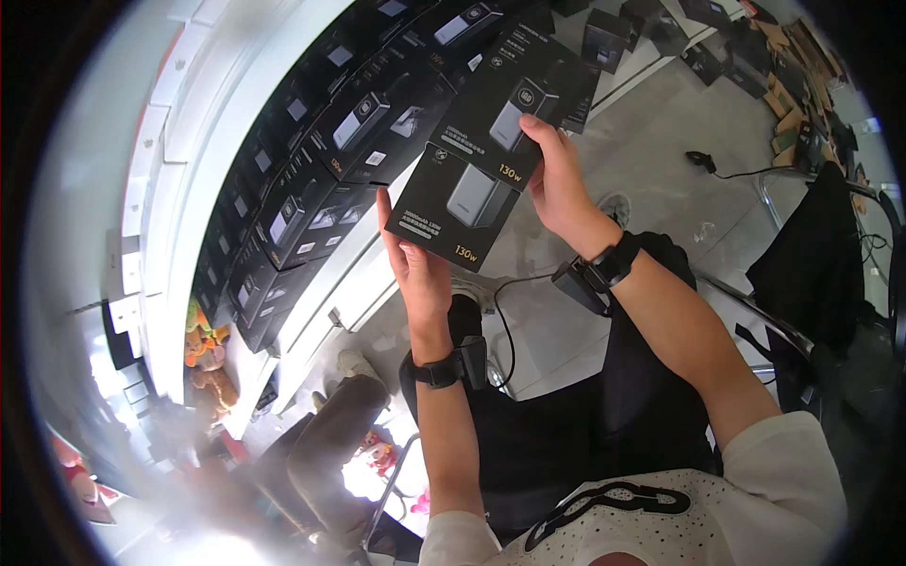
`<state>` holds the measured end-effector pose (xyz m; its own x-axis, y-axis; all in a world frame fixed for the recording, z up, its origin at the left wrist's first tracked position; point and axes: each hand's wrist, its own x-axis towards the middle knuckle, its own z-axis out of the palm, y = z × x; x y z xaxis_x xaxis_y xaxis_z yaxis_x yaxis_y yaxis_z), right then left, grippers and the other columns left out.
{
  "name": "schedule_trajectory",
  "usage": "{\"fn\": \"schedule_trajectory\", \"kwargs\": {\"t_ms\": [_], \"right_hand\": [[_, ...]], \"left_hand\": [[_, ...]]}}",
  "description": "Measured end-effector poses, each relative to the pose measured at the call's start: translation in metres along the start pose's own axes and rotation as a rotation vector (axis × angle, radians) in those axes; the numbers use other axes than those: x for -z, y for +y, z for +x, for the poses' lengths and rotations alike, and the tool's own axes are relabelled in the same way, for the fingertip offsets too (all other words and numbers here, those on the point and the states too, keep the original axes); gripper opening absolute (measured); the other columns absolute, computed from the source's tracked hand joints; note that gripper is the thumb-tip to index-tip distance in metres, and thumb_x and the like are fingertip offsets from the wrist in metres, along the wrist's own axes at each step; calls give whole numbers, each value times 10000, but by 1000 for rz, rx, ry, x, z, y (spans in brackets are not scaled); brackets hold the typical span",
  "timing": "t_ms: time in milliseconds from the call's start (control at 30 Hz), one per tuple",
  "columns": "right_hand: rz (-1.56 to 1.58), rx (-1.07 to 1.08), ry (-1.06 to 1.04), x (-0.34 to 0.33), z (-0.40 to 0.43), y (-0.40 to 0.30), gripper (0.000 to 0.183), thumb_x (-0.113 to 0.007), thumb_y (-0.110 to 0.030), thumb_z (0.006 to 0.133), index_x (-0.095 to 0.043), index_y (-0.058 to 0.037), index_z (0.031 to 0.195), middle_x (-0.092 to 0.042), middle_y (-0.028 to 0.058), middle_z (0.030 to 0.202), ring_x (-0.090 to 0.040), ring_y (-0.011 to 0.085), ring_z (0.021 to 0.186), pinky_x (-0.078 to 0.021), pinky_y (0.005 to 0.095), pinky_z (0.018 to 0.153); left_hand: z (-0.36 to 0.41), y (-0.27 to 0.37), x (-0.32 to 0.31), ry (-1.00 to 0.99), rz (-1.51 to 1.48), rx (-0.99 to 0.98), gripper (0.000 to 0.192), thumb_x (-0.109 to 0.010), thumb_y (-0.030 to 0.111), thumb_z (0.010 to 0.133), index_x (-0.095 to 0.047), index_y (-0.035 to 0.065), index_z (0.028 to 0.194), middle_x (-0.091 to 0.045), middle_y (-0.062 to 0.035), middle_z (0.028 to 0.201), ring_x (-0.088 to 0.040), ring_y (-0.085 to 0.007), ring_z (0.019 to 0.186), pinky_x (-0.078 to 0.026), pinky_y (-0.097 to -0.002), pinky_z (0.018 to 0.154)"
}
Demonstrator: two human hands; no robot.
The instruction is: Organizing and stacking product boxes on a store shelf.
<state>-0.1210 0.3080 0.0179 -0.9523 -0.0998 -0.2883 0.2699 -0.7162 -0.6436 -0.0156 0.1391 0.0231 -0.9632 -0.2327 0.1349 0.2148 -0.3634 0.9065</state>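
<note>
Both hands hold up black cardboard power bank packaging (463, 205) above my lap, in front of the shelf. Two adjoining printed panels show, each with a picture of a silver power bank; I cannot tell whether this is one box or two. My left hand (422, 286) grips the lower left corner, index finger stretched along the side and thumb at the bottom edge. My right hand (559, 180) clasps the right side, its thumb resting on the upper panel (488, 92). The fingers behind the packaging are hidden. Each wrist wears a black strap with a device.
Similar black boxes (354, 134) are stacked on a white shelf (368, 262) at left. More boxes (605, 39) lie at the far end. Plush toys (209, 347) sit lower left, near another person's leg (333, 431). A black-draped metal chair (807, 262) stands right; a cable (499, 311) hangs below.
</note>
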Motion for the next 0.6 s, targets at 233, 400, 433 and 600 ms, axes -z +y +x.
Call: {"fn": "schedule_trajectory", "kwargs": {"t_ms": [233,400,433,600], "right_hand": [[-195,108,-13,-3,-2,28,622,-780,-318,810,-440,-36,1247,-572,79,1135,-608,135,985,-539,296,799],[-371,398,27,-13,-38,41,588,-753,-138,822,-405,-7,1277,-534,91,1197,-553,151,1058,-477,310,903],[-466,470,-29,-11,-44,40,547,-744,-116,821,-431,0,1255,-552,90,1170,-569,156,1030,-489,314,883],[-866,601,-533,-5,-61,58,521,-794,-117,779,-546,29,1212,-624,94,1144,-621,161,981,-523,308,835]], "left_hand": [[7,-25,24,-12,-568,302,645,-482,468,1012,-299,133,1531,-427,-60,1493,-389,-238,1382,-319,-451,1134],[11,-35,38,254,-616,378,600,-350,530,1008,-494,103,1403,-567,-60,1365,-529,-257,1257,-393,-441,1072],[14,-33,34,252,-626,376,600,-350,530,1008,-494,103,1403,-567,-60,1365,-529,-257,1257,-393,-441,1072],[12,-34,38,135,-860,356,611,-358,565,978,-555,108,1334,-589,-74,1331,-548,-287,1222,-403,-437,1058]]}}
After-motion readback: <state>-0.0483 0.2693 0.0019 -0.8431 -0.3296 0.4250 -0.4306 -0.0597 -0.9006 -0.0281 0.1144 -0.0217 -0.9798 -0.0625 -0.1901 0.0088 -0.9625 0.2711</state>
